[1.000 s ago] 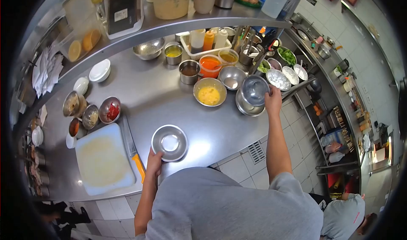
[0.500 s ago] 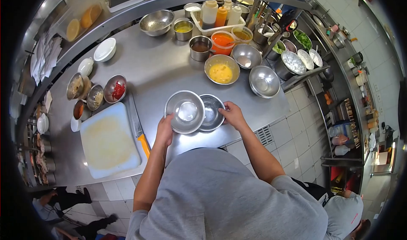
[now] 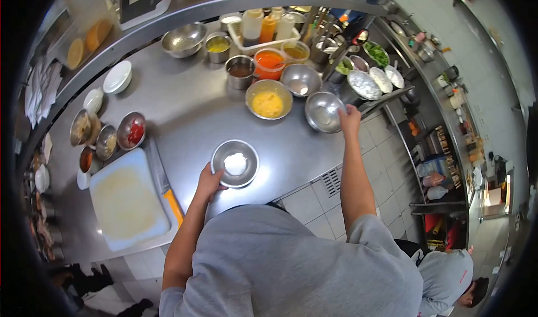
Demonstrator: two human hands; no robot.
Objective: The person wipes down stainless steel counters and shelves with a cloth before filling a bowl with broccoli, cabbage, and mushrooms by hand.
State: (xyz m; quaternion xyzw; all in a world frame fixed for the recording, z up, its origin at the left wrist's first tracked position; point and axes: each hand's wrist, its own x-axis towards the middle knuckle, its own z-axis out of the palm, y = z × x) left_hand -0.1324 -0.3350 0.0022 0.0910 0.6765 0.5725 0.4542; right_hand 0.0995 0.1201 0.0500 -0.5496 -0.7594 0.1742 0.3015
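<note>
My left hand (image 3: 209,181) grips the near-left rim of an empty steel bowl (image 3: 242,174) close to the table's front edge. Further right, my right hand (image 3: 349,118) has its fingers on the rim of another steel bowl (image 3: 324,114) at the table's right end. Whether more bowls sit under that one is hidden. Just left of it stands a bowl of yellow beaten egg (image 3: 268,104), and behind it an almost bare steel bowl (image 3: 301,80).
A white cutting board (image 3: 129,199) and a knife with an orange handle (image 3: 173,206) lie left. Beyond them is a bowl of red pieces (image 3: 133,131). Squeeze bottles stand in a white basket (image 3: 263,43). A co-worker (image 3: 448,278) is at the lower right.
The two bowls held together have come apart. My right hand has moved right and away to the bowl at the table's end; my left hand still holds a bowl. The view has shifted.
</note>
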